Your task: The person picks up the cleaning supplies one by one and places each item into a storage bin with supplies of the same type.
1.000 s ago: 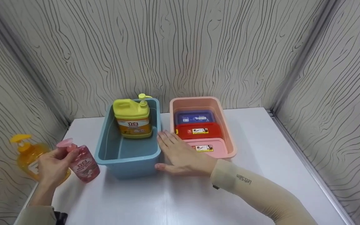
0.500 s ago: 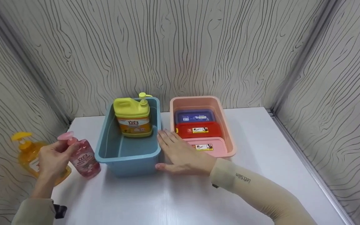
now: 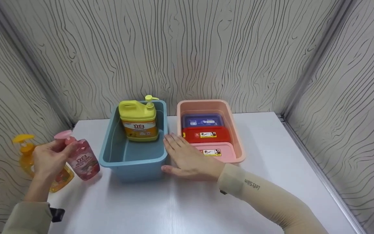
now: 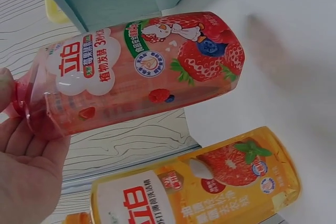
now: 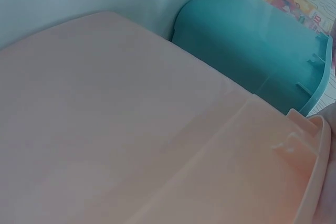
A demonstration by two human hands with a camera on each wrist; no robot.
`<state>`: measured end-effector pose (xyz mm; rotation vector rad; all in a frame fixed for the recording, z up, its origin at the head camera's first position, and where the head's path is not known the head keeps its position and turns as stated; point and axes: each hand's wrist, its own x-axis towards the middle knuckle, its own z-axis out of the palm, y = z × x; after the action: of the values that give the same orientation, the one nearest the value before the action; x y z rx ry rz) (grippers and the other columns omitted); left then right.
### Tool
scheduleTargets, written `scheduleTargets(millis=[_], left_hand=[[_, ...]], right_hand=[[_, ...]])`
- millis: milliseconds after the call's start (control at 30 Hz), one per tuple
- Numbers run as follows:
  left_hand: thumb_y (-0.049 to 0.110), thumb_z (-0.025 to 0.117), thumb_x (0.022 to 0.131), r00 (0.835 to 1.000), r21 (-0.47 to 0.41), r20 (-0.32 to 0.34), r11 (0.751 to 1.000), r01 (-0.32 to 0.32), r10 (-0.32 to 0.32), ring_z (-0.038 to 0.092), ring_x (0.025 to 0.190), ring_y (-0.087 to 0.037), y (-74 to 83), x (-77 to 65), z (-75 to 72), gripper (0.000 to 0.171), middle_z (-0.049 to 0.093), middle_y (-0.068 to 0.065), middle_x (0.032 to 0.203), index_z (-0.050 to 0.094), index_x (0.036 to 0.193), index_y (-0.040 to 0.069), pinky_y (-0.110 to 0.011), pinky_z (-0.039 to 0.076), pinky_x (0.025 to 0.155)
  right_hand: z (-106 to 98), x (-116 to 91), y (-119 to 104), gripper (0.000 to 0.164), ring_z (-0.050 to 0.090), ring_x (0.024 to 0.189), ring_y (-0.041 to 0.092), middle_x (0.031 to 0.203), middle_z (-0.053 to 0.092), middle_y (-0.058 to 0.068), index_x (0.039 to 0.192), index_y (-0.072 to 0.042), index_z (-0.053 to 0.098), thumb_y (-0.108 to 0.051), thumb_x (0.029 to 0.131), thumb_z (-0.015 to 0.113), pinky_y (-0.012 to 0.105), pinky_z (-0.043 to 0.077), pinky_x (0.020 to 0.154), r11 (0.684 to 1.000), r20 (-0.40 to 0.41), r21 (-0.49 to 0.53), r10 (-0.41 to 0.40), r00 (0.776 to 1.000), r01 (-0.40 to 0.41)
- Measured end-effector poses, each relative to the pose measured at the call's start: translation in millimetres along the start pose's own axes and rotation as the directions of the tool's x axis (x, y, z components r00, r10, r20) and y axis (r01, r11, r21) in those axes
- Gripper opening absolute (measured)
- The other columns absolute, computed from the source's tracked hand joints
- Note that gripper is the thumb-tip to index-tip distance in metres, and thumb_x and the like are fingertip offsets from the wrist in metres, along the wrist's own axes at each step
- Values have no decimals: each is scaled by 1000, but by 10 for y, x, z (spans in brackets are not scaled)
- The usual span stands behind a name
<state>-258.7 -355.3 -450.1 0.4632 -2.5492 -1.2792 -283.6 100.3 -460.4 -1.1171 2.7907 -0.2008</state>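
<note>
With our straight-fingered right hand [image 3: 193,161] resting by the blue bin [image 3: 135,164] and our left hand [image 3: 51,159] pinching the pink bottle [image 3: 84,162] between that bin and the orange bottle [image 3: 63,178], we expect a slick, fairly stiff, liquid-weighted body, best held firmly at the neck [image 3: 70,140].

3 pale wood-grain wall panels [image 3: 196,48] around a white tabletop [image 3: 271,146], 2 grey strips [image 3: 316,58] in the corners.

Table [image 3: 174,208] bears blue bin [image 3: 138,173], pink bin [image 3: 235,131], orange bottle [image 4: 194,187].
</note>
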Motion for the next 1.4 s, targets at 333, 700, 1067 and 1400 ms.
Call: scheduleTargets(millis=[333, 700, 1067, 1400], left_hand=[[44, 72, 110, 999, 27, 3, 999, -44, 44, 63, 101, -15, 172, 46, -136, 54, 79, -20, 135, 74, 146, 3, -4, 54, 76], [50, 74, 108, 997, 21, 4, 996, -82, 82, 63, 98, -9, 317, 106, -246, 63, 75, -25, 143, 72, 149, 3, -3, 53, 76], [49, 72, 109, 994, 36, -25, 993, -109, 110, 61, 92, -4, 477, 130, -338, 62, 74, -28, 145, 72, 147, 1, -4, 54, 72], [50, 73, 108, 993, 32, -58, 995, -99, 101, 62, 92, -1, 675, 140, -431, 62, 80, -8, 132, 72, 150, 5, -3, 54, 75]], right_hand=[[-4, -11, -6, 105, -3, 181, 30, 193, -5, 2, 182, -18, -1, -82, 107, 36, 59, 9, 147, 1000, 6, -2, 2, 1000, -2], [18, 8, 5, 110, -4, 181, 29, 193, -5, 1, 182, -19, 0, -83, 104, 44, 54, 6, 147, 1000, 3, 3, 6, 1000, -6], [11, -8, 10, 112, -4, 181, 29, 193, -7, -1, 182, -22, -2, -82, 103, 49, 56, 7, 147, 1000, 1, 28, 5, 1000, -5], [5, -13, 9, 112, -6, 181, 28, 192, -8, -4, 182, -23, -3, -83, 103, 49, 54, 7, 147, 1000, 5, 22, 7, 1000, -7]])
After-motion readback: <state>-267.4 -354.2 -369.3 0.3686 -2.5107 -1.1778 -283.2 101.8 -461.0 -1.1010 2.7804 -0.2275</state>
